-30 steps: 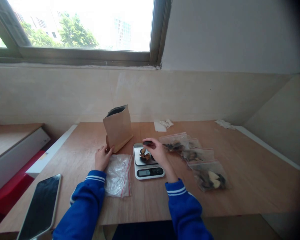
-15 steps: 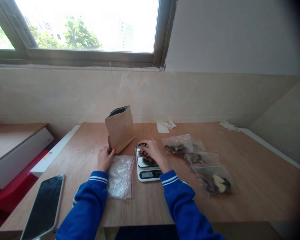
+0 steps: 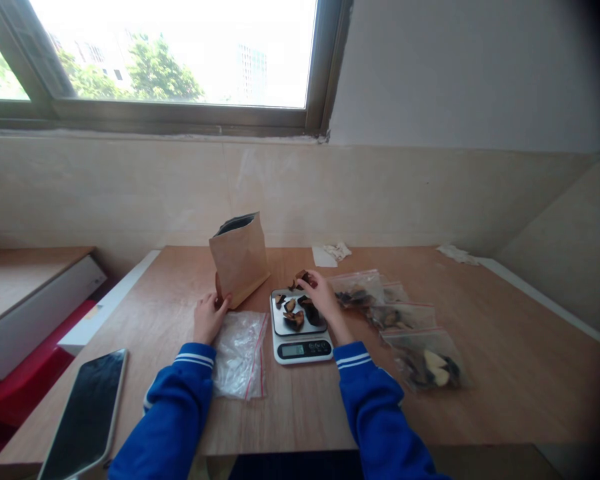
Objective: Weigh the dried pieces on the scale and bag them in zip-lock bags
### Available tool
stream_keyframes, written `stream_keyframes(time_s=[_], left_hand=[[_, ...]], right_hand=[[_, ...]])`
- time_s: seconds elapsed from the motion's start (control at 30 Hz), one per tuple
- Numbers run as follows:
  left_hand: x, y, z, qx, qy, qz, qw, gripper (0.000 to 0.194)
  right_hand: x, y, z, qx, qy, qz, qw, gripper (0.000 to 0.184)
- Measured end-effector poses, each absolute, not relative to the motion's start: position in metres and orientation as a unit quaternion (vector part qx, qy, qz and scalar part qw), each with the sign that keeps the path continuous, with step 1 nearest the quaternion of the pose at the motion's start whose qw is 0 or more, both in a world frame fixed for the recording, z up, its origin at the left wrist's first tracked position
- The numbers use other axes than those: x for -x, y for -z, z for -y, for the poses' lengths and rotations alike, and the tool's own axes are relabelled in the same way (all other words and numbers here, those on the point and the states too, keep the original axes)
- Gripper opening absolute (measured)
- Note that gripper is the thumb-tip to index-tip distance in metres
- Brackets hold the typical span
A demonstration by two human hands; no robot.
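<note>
My left hand [image 3: 211, 317] pinches the lower left corner of an open brown kraft paper bag [image 3: 240, 260], which stands upright with its dark lining showing at the mouth. Between the fingertips of my right hand [image 3: 325, 298] are some dark dried slices [image 3: 301, 279], raised just over the back of a white kitchen scale [image 3: 306, 363]. Several more dried slices [image 3: 294, 320], dark-edged and pale brown inside, lie on the scale's plate. The digits on its display are too small to read. By my left wrist lie clear zip bags [image 3: 240, 357] with red seal lines.
Several zip bags of dried slices [image 3: 433, 363] overlap to the right of the scale. A phone [image 3: 87, 413] lies at the table's left front edge. Crumpled tissue [image 3: 337, 251] and a white paper [image 3: 325, 257] are at the back, near the wall.
My right hand has lifted off the scale's plate, up and to the right, with dried slices in its fingers. The slices left on the plate are now uncovered. My left hand stays at the bag.
</note>
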State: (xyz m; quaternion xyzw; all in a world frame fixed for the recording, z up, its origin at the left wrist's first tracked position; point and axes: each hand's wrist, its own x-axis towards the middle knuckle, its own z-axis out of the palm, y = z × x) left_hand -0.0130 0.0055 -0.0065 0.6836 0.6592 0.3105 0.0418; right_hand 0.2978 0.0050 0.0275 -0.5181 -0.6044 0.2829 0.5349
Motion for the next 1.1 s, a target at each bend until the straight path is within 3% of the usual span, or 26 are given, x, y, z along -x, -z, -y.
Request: stream_keyframes(time_s=[0.23, 0.7, 1.1], left_hand=[[0.013, 0.006, -0.006, -0.683, -0.314, -0.658, 0.050, 0.042], [0.013, 0.006, -0.005, -0.686, -0.308, -0.659, 0.035, 0.040], [0.012, 0.005, -0.004, -0.685, -0.304, -0.661, 0.038, 0.040]], right_hand=[[-0.307, -0.016, -0.010, 0.520, -0.295, 0.595, 0.537, 0.032], [-0.312, -0.009, -0.022, 0.527, -0.321, 0.645, 0.451, 0.027], [-0.329, 0.005, -0.017, 0.545, -0.331, 0.593, 0.492, 0.031]])
